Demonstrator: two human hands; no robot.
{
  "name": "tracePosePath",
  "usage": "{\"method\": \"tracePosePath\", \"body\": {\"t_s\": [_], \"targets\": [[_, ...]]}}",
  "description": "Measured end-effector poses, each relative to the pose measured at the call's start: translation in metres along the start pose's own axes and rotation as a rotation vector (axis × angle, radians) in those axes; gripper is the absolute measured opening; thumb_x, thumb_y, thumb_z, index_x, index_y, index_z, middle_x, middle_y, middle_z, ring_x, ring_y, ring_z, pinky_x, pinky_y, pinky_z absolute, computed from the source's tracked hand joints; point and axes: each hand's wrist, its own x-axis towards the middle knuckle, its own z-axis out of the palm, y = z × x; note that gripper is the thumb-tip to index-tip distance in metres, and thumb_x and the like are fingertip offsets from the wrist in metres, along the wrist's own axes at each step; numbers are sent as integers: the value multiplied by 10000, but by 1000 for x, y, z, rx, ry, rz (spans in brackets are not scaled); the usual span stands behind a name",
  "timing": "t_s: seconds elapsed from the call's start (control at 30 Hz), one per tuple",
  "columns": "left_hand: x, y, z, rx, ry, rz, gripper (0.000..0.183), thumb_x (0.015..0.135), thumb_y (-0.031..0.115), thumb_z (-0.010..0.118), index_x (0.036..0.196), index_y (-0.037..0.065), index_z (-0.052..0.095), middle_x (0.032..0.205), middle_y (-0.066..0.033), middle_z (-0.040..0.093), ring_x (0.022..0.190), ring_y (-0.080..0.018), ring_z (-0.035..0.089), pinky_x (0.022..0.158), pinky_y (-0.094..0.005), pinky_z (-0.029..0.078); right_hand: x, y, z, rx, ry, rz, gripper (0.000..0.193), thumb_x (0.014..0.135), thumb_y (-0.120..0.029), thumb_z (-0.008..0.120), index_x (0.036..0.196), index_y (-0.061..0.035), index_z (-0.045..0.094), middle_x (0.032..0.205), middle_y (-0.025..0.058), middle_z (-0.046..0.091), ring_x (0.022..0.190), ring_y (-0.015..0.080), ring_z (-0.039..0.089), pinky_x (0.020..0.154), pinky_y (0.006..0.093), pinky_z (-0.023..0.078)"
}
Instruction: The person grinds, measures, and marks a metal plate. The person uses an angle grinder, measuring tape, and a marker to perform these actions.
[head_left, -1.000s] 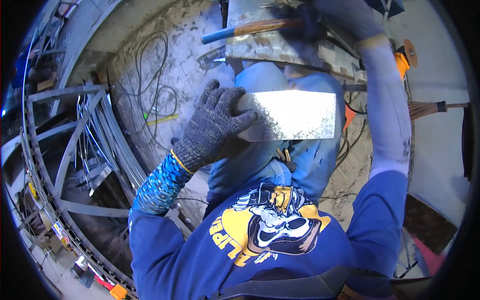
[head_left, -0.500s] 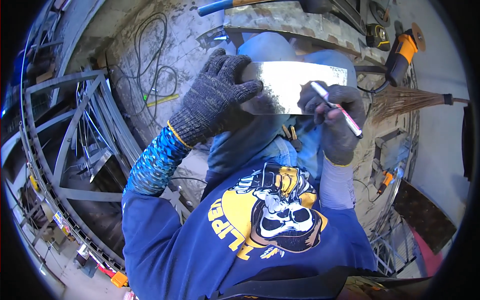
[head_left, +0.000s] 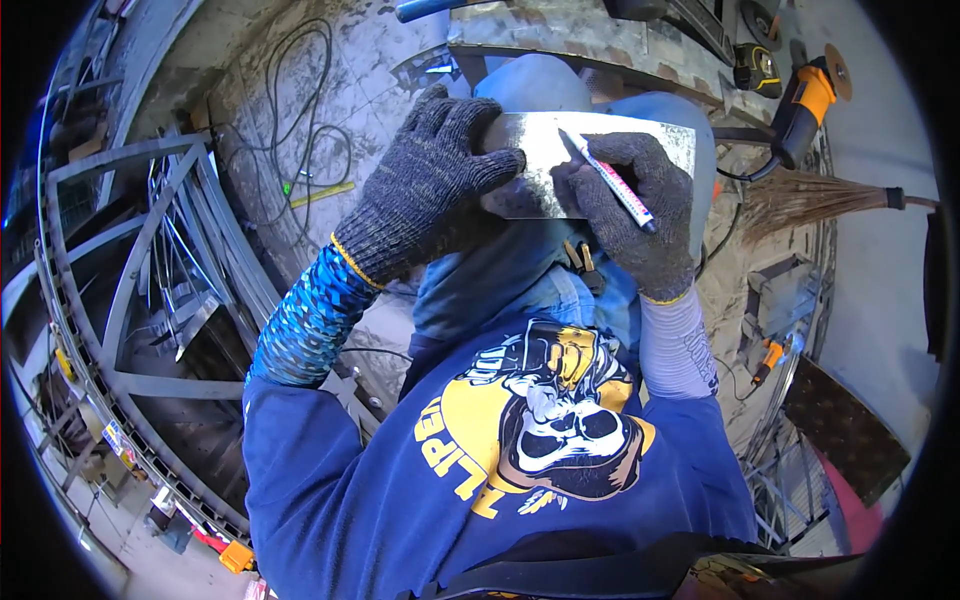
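Observation:
A shiny rectangular metal sheet (head_left: 535, 145) lies across my lap, over my jeans. My left hand (head_left: 440, 165), in a dark knit glove, grips the sheet's left end with the thumb on top. My right hand (head_left: 640, 195), gloved alike, is closed around a white paint marker (head_left: 617, 187) with pink print. The marker slants up and left, its dark tip over the upper middle of the sheet; whether it touches cannot be made out. Part of the sheet's right half is hidden behind my right hand.
An orange angle grinder (head_left: 806, 103) and a yellow-black tape measure (head_left: 757, 71) are at the far right, near a straw broom (head_left: 810, 208). A metal bench (head_left: 590, 42) stands ahead. Black cable (head_left: 328, 85) coils on the floor at left, beside a welded frame (head_left: 125, 290).
My right hand has moved left and slightly up over the sheet, turning the marker so its tip is on the sheet's upper middle. My left hand keeps its hold.

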Motion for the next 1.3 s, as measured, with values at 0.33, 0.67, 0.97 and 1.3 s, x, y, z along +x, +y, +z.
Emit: {"method": "tracePosePath", "body": {"t_s": [0.33,0.67,0.97,1.3], "targets": [[2,2,-5,3,-11,25,691,641,354,965,1276,204,738,1447,-233,570,1323,-500,529,1119,-596,471,3,0,3,-117,8,-45,282,899,-145,862,1111,-22,723,924,151,767,796,260,772,711,369,604],[3,2,-6,11,-22,27,684,651,397,955,1271,203,743,1446,-224,565,1332,-476,532,1161,-615,438,1,2,4,-148,-25,11,296,899,-163,858,1123,-28,718,934,152,763,798,301,771,710,393,602],[0,0,-1,47,-10,41,680,650,400,954,1264,195,743,1443,-230,567,1365,-463,524,1216,-622,387,0,-1,2,-107,-47,-14,262,897,-151,853,1083,-17,727,894,154,758,765,284,769,695,383,599],[3,0,-4,-7,7,34,619,668,343,947,1232,179,754,1441,-225,565,1309,-469,534,1111,-574,481,-34,-6,-14,-240,-157,-112,237,879,20,805,1097,-3,713,1136,191,788,961,233,779,816,349,621]]}}
